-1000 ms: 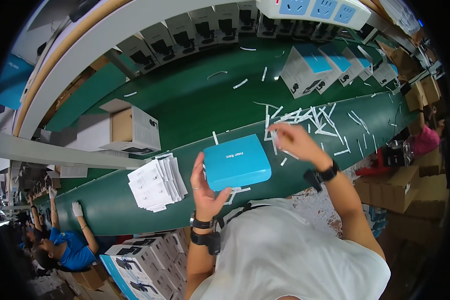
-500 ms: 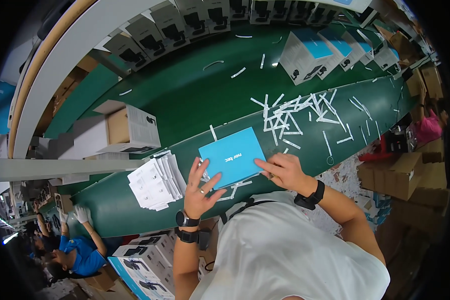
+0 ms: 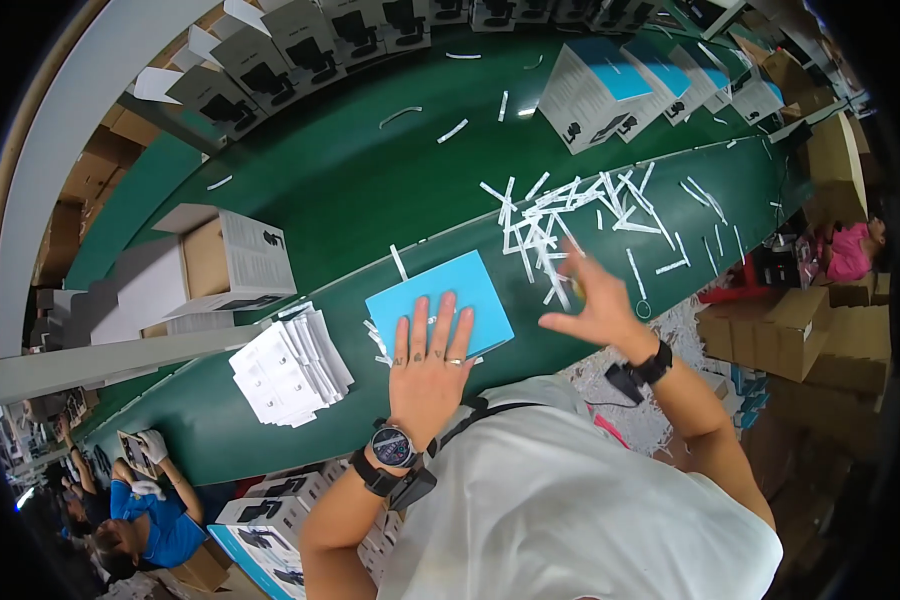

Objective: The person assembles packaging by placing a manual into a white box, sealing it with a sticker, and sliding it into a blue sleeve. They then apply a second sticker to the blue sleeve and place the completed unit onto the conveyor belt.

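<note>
- Because the green counter carries loose things close together, a careless sweep could mix them; I count one.
- Open white box: it stands at the left, beyond the papers, with flaps spread; one piece.
- Blue box: it lies flat on the counter before the person, under the left grip. It could slide, if the palm would push sideways. One piece.
- Paper stack: it is just left of the blue box, so such a slide could disorder its uneven sheets. One stack; its sheets I cannot count.
- Grips: two. The left has its fingers flat and slightly apart, clamped on nothing; too hard pressure could dent the blue top. The right grip has thumb and fingers apart; whether it touches any strip, I cannot tell.
- White strips: they overlap, which could cause that two come up together. More than twenty; the exact number is hidden.
</note>
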`<state>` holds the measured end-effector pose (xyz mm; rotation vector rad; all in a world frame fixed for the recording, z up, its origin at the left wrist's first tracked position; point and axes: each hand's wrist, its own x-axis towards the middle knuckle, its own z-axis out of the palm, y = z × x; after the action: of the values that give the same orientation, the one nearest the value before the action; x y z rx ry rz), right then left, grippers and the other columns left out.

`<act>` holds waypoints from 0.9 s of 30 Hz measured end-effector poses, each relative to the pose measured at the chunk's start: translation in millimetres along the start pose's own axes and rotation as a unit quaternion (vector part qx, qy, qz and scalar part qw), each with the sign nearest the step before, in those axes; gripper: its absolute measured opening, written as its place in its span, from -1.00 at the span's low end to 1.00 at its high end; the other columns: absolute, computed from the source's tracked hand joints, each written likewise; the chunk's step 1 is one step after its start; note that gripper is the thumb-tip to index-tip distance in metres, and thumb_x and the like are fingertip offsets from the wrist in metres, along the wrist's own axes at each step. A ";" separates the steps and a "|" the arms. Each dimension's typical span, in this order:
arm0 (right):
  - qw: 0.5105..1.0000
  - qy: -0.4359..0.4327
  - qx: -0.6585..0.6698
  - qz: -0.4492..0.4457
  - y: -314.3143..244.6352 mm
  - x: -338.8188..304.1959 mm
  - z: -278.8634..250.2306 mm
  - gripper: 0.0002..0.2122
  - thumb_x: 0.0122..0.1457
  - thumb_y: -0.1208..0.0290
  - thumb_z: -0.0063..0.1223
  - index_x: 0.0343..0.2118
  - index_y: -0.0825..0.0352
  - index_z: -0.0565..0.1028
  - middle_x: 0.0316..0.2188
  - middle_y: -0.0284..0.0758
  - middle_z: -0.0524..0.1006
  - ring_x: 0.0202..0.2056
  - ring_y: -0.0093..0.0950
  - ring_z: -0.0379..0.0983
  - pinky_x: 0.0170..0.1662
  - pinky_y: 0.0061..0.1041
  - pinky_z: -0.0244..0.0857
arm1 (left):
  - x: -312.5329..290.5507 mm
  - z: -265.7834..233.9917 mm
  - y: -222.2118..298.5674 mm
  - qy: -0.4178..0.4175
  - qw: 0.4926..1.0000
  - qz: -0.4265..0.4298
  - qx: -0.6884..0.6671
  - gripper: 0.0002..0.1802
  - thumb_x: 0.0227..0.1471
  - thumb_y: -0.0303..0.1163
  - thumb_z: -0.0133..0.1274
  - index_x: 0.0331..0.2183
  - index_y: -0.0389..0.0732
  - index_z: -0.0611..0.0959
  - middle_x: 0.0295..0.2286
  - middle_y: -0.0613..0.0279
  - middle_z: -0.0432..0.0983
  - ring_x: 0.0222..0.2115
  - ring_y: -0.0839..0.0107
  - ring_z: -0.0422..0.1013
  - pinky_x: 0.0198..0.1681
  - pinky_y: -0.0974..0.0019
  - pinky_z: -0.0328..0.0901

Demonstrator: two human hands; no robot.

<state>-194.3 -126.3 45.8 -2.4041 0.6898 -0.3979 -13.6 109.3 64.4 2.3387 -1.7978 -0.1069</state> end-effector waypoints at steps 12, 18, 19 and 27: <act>0.972 -0.012 0.232 -0.023 -62.6 15.5 71.4 -0.26 0.09 0.15 0.32 0.33 0.18 0.26 0.38 -0.10 0.12 0.03 -0.26 0.51 -0.24 -0.43 0.50 | 0.7 3.1 5.1 -0.021 1.000 0.007 -0.004 -0.12 0.01 -0.24 0.24 0.31 -0.13 0.26 0.34 -0.11 -0.01 0.34 -0.16 -0.05 0.34 -0.18 -0.04; 0.961 -0.021 0.273 -0.048 -57.8 9.4 81.9 -0.26 0.20 0.21 0.22 0.40 0.14 0.11 0.41 -0.12 0.05 0.31 -0.16 0.21 0.03 -0.36 0.47 | 13.8 -18.2 -33.8 -0.017 0.993 0.102 -0.055 -0.03 -0.02 0.06 0.26 0.23 -0.33 0.29 0.23 -0.27 0.17 0.17 -0.32 0.21 0.18 -0.24 0.16; 0.964 -0.027 0.258 -0.052 -58.5 8.0 91.8 -0.21 0.15 0.15 0.26 0.39 0.13 0.11 0.42 -0.12 0.02 0.28 -0.16 0.26 0.01 -0.37 0.48 | 18.6 -26.7 -32.9 0.040 0.997 0.042 -0.041 0.16 -0.12 0.23 0.25 0.26 -0.38 0.22 0.24 -0.39 0.09 0.21 -0.41 0.09 0.22 -0.33 0.04; 0.952 -0.131 0.215 -0.176 -31.1 43.7 54.1 -0.04 -0.23 -0.14 0.47 0.28 0.15 0.31 0.37 -0.05 0.02 -0.08 -0.28 0.60 -0.10 -0.37 0.48 | 30.4 -13.6 -44.3 -0.002 0.996 0.086 -0.017 0.23 -0.13 0.19 0.22 0.27 -0.47 0.09 0.17 -0.51 0.03 0.16 -0.42 0.04 0.25 -0.39 -0.13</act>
<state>-123.6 -104.3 28.3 -2.0975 0.0397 -0.3214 38.8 92.4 71.0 2.1508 -1.9740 -0.1166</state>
